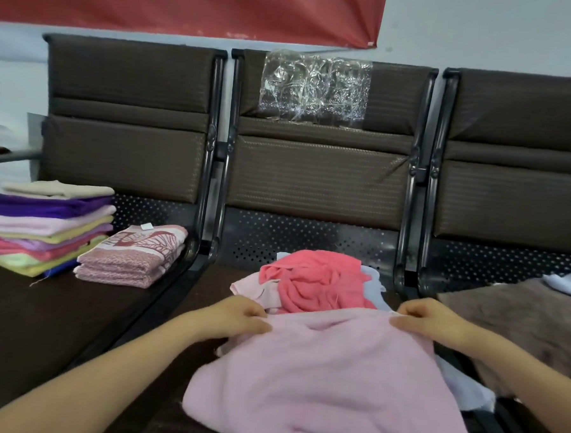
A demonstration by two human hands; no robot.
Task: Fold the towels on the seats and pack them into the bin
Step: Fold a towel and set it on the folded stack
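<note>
A light pink towel (328, 377) lies spread over the middle seat (186, 313), hanging toward me. My left hand (239, 316) pinches its far left corner and my right hand (427, 318) pinches its far right corner. Behind it sits a crumpled heap: a coral towel (314, 280), a pale pink one (250, 287) and a light blue one (373, 284). On the left seat (34, 319) stands a stack of several folded towels (45, 227), with a folded pink patterned towel (133, 254) beside it. No bin is in view.
A brown towel (520, 324) and a pale blue cloth (568, 284) lie on the right seat. The three brown padded seat backs (319, 171) stand against the wall, the middle one patched with clear plastic (314, 88). Black metal frames (212, 192) separate the seats.
</note>
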